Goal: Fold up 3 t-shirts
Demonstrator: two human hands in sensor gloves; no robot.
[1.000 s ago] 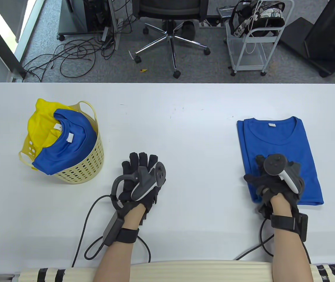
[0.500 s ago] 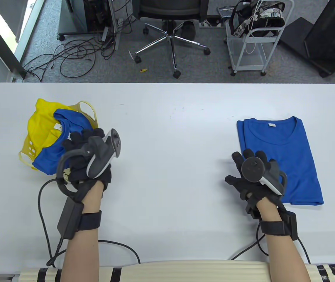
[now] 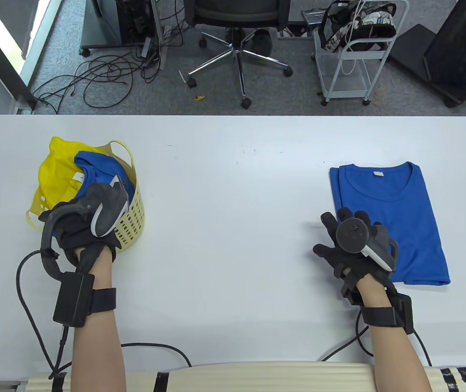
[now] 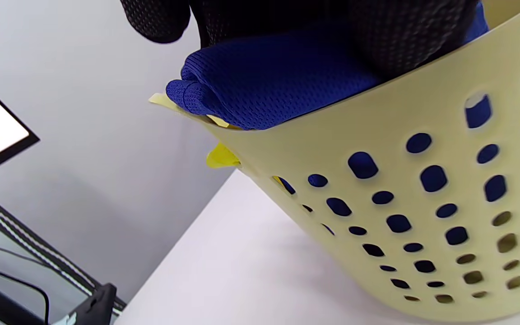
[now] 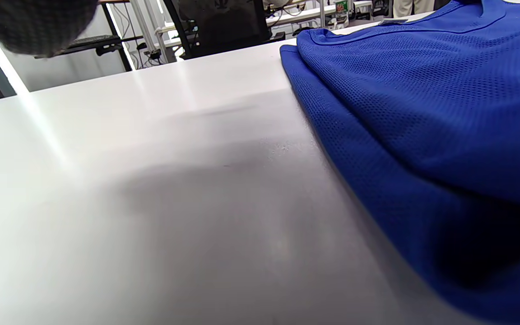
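Now, folded blue t-shirt (image 3: 392, 212): lying flat, counter's (image 3: 233, 196) right.
Left hand (image 3: 78, 228): reaching into yellow basket (image 3: 129, 222), fingers gripping unfolded blue t-shirt (image 4: 269, 85).
Right hand (image 3: 353, 249): fingers spreading, holding nothing.

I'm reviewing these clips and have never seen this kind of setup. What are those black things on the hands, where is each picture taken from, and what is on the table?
Those are a person's two hands in black sensor gloves, each with a tracker strapped to its back; nothing is a robot. One camera looks down at the white table; the other two sit on the wrists. A folded blue t-shirt lies on the right, and the right hand hovers beside it with fingers spread, holding nothing. On the left, a yellow basket holds a blue t-shirt and a yellow t-shirt. The left hand reaches onto the blue one; whether it grips is hidden.
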